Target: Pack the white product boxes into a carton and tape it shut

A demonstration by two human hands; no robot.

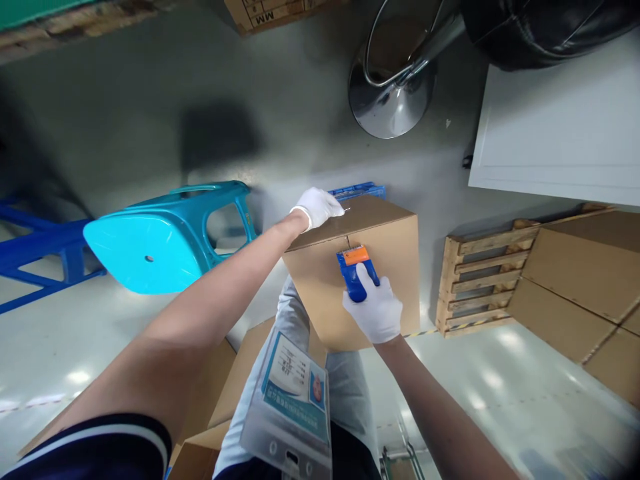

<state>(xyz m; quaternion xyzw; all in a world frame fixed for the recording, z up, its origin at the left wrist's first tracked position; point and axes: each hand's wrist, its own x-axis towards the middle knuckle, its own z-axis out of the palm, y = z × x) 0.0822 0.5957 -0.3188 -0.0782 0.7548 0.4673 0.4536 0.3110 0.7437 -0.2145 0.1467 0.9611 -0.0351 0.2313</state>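
A closed cardboard box (pixel 387 247) rests on my knees in front of me. My left hand (pixel 317 205), in a white glove, lies on the box's far top corner with its fingers curled over the edge. My right hand (pixel 376 308), also gloved, grips a blue tape dispenser (pixel 356 270) with an orange front. The dispenser is pressed against the near face of the box, just below the centre seam. An ID badge in a clear sleeve (pixel 293 400) hangs from my chest.
A turquoise plastic stool (pixel 165 233) stands to the left, with a blue frame (pixel 40 253) behind it. A wooden pallet (pixel 480 277) carrying large cartons (pixel 585 287) is at the right. A chrome stool base (pixel 393 90) and a white tabletop (pixel 560 127) are ahead. Flat cardboard (pixel 235 387) lies beside my legs.
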